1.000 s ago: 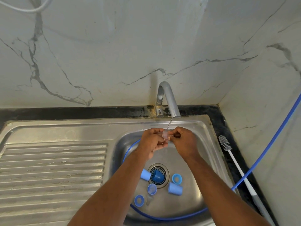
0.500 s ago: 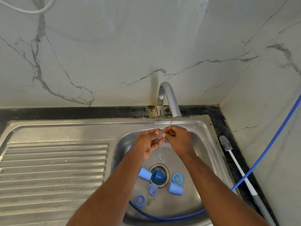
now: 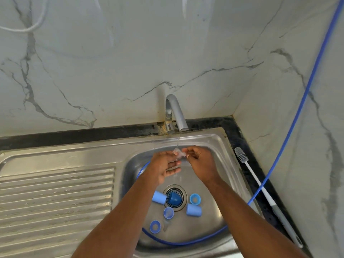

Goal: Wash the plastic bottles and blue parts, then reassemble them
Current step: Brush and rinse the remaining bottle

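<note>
The wall is white stone with grey lines like cracks, and it turns a corner on the right. A black strip runs along the bottom of the wall. Below it is a shiny metal sink. Its left side is flat with long ridges, and its right side is a deep bowl.

A grey bent tap stands at the back, and a thin line of water falls from it. Both hands are close together under the water. The right hand pinches a small clear piece with curled fingers. The left hand reaches it too; its lower fingers are straight, but I cannot tell if it pinches.

The blue parts lie in the bowl below the hands. A round blue cap sits on the drain. One blue cup lies on its side just left of it, and another blue cup lies to the right. There are two blue rings and a small see-through cup.

A thin blue hose comes down the right wall and curls round the bowl. A brush with grey bristles and a long white handle lies on the black strip at the right.
</note>
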